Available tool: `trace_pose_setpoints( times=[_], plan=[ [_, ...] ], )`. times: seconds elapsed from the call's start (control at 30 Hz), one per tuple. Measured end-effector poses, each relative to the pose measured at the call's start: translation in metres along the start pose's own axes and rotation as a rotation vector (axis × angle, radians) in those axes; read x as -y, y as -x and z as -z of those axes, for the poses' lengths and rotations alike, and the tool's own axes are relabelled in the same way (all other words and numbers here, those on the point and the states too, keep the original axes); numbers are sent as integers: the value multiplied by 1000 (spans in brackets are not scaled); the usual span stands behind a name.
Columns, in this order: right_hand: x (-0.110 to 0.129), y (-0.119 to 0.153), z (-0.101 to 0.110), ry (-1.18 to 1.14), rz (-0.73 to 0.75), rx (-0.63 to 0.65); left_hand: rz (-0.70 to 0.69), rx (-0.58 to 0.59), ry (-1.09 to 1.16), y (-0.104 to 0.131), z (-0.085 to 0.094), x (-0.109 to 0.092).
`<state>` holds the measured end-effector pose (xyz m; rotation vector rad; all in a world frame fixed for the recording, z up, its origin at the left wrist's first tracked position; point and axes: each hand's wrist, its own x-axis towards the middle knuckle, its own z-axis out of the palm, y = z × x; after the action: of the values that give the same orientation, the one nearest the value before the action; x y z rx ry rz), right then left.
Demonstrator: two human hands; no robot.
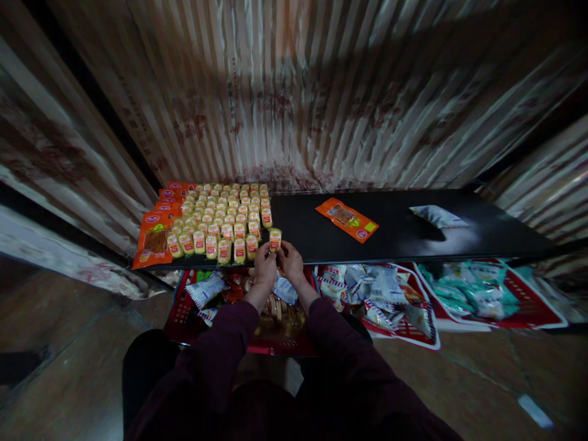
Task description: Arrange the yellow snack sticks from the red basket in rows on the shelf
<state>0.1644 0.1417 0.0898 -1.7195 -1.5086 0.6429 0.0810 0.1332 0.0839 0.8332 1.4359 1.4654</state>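
Grip of L hand (265, 264) and R hand (291, 264) is pinching one small yellow pack (275, 237), fingertips on its lower L and R sides. So the pack is between both hands, at the front edge of the black shelf (395, 239); can't tell if it touches the shelf. Prob. it's held by the sides b/c this leaves the label uncovered and gives control from two sides. Label faces up toward the person; long axis runs approx. away from the grip, toward the back of the shelf. Exact tilt isn't clear, and print is too small to read.

Just L of grip, rows of yellow packs (239, 248) are set close together, labels the same way, prob. for neatness and to save space. Farther L, orange packets (154, 240) overlap. R of grip, one orange pkg. (348, 219) lies slanted, w/ nothing touching it. Below grip is a red basket (178, 314) w/ mixed packets.
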Motion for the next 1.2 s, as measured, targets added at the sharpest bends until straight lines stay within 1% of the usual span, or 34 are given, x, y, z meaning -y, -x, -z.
trace_pose_setpoints(
  times=[0.13, 0.27, 0.37, 0.53, 0.67, 0.77, 0.97, 1.1, 1.2],
  plan=[
    [2, -8, 0, -19, 0, -19, 9, -7, -32, -3, -5, -7],
    [4, -17, -3, -15, -6, -22, -3, 27, -27, -5, -10, -14],
    [5, -24, -5, 6, -28, -15, -17, 11, -10, -8, -13, -13],
    [4, -33, -9, -4, -36, -15, 3, 2, 2, -16, -16, -13],
    [3, -39, -11, -9, -11, -10, 12, 13, -53, -22, -17, -18],
    [3, -44, -13, 2, -27, 3, -1, 29, -84, -26, -20, -21],
    [2, -54, -18, -62, -20, 12, 4, -4, -155, -33, -25, -25],
    [-1, -58, -23, -61, -3, 0, -11, 25, -196, -37, -26, -23],
    [-2, -61, -26, -58, 5, -3, -37, 20, -175, -39, -26, -20]
  ],
)
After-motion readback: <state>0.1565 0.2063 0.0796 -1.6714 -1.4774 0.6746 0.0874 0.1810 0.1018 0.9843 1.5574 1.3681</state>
